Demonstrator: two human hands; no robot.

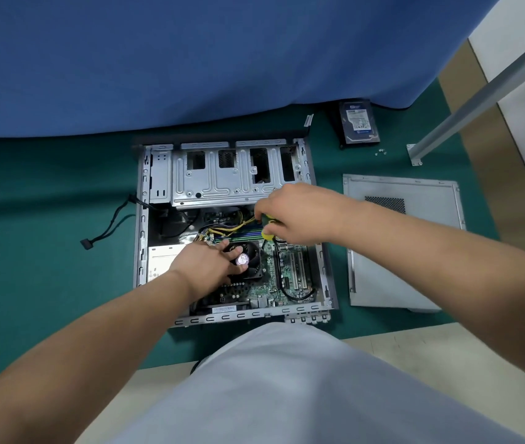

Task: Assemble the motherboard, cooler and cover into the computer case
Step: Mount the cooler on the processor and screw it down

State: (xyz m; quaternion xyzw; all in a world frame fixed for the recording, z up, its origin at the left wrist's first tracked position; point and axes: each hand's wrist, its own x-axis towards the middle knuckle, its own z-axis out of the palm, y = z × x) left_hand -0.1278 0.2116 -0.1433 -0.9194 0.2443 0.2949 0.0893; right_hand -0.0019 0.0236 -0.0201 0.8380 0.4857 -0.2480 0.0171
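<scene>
The open grey computer case (142,219) lies flat on the green mat. The green motherboard (286,274) sits inside it. The black cooler (251,257) with its fan rests on the board. My left hand (209,261) lies on the cooler with fingers spread over the fan. My right hand (299,213) grips a yellow-and-green screwdriver (267,225) pointing down at the cooler's far right corner. The grey side cover (402,251) lies flat to the right of the case.
A hard drive (359,122) stands at the back right near a few loose screws (381,151). A black cable (107,229) trails left out of the case. A metal table leg (446,123) crosses the right side. Blue cloth (190,59) hangs behind.
</scene>
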